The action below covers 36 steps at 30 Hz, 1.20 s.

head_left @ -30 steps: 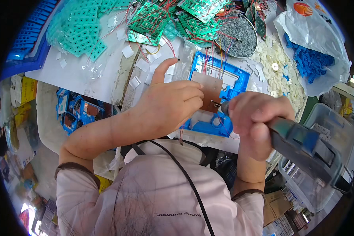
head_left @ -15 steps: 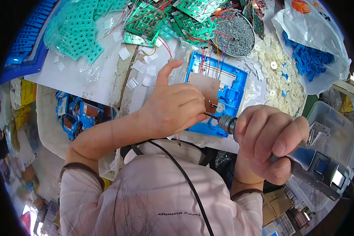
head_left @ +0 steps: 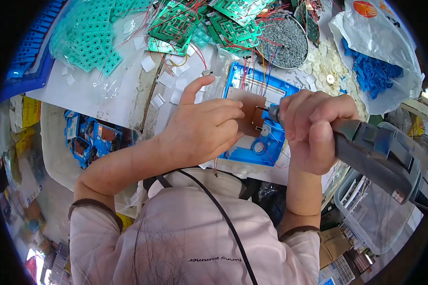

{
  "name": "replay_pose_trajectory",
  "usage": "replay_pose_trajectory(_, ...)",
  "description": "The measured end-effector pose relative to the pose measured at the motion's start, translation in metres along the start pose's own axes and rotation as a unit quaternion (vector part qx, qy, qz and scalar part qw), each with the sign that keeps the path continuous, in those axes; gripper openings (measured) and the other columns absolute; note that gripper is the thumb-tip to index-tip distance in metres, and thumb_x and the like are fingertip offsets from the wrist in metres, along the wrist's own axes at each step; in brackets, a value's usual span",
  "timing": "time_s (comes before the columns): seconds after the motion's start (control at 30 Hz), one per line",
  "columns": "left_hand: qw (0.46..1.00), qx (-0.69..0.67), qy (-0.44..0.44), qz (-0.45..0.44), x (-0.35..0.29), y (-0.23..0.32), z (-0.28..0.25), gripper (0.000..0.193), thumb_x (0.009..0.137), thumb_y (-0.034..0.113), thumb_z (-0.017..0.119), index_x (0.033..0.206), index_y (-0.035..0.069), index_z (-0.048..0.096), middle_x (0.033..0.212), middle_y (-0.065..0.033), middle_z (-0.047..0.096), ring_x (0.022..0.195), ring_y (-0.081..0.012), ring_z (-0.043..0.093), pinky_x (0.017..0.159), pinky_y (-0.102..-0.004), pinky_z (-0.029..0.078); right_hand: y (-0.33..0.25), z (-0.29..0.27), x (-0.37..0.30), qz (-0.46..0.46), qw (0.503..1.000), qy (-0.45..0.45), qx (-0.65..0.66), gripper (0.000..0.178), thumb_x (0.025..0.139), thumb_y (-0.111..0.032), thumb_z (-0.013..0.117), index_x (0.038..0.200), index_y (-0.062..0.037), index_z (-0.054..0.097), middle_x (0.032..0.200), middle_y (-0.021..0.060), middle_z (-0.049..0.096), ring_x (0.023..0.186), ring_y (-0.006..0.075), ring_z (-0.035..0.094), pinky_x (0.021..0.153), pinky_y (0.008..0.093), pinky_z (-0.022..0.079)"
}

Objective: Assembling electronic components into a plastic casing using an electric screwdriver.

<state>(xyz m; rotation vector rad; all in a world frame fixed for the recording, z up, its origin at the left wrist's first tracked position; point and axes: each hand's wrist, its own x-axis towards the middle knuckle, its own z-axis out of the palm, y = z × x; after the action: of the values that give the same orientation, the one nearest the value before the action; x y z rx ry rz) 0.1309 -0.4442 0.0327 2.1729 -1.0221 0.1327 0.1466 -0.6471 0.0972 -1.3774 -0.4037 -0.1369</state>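
A brown circuit board (head_left: 252,114) lies in a blue plastic case (head_left: 233,153), with thin wires running over the case's far side. My left hand (head_left: 202,123) rests palm down at the board's left edge, fingertips on it and the little finger stretched outward; its fingers are apart. In my closed right hand (head_left: 314,126) is a grey electric screwdriver (head_left: 373,147), held slanting in from the right. Its thin bit points at the board's upper right edge; whether a screw sits under the tip is too small to tell.
Behind the case are green circuit boards (head_left: 173,28) with red wires and a round dish of screws (head_left: 285,42). To the right lie white plastic discs (head_left: 323,61) and a bag of blue parts (head_left: 373,71). A bin of blue assemblies (head_left: 52,142) stands left.
The screwdriver has moved away from me, from the board's near right corner to its upper right edge. My left fingers have spread and drawn slightly left, baring more of the board.
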Motion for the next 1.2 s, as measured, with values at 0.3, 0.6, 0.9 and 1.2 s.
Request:
replay_pose_trajectory(0.3, 0.999, -0.019, -0.011, -0.034, 0.0, 0.001, -0.003, 0.016, 0.081, 0.015, 0.076, 0.089, 0.012, 0.063, 0.111, -0.0013, 0.071, 0.11, -0.0171, 0.068, 0.114, -0.0633, 0.02, 0.008, -0.01, 0.003, 0.004, 0.998, -0.055, 0.04, 0.019, 0.092, -0.009, 0.069, 0.097, -0.0039, 0.052, 0.072, 0.0068, 0.06, 0.062, 0.0155, 0.055, 0.062, 0.0312, 0.048)
replay_pose_trajectory(0.6, 0.997, -0.048, 0.06, -0.012, 0.004, 0.006, 0.005, 0.016, 0.084, 0.011, 0.075, 0.098, 0.012, 0.067, 0.106, -0.0017, 0.073, 0.104, -0.0198, 0.07, 0.116, -0.0653, 0.015, -0.038, 0.0, -0.002, 0.005, 0.99, -0.107, 0.086, 0.028, 0.092, -0.036, 0.072, 0.097, -0.0157, 0.053, 0.065, -0.0057, 0.056, 0.051, 0.0108, 0.053, 0.055, 0.0299, 0.045)
replay_pose_trajectory(0.9, 0.999, -0.007, -0.026, -0.037, -0.001, 0.008, -0.009, 0.027, 0.08, 0.022, 0.077, 0.105, 0.012, 0.071, 0.121, -0.0005, 0.068, 0.126, -0.0219, 0.058, 0.116, -0.068, 0.005, -0.025, 0.01, -0.024, 0.04, 0.993, -0.057, 0.097, 0.028, 0.09, -0.024, 0.076, 0.099, -0.0078, 0.055, 0.07, 0.0026, 0.058, 0.059, 0.0172, 0.056, 0.062, 0.0347, 0.047)
replay_pose_trajectory(1.2, 0.999, 0.013, -0.023, -0.023, -0.005, 0.002, -0.005, 0.025, 0.073, 0.016, 0.074, 0.097, 0.011, 0.07, 0.119, 0.0018, 0.067, 0.129, -0.0206, 0.054, 0.113, -0.0721, 0.008, -0.014, 0.025, -0.027, 0.054, 0.994, -0.046, 0.079, 0.024, 0.086, -0.015, 0.077, 0.09, -0.0042, 0.056, 0.069, 0.0061, 0.059, 0.06, 0.0191, 0.057, 0.061, 0.0348, 0.048)
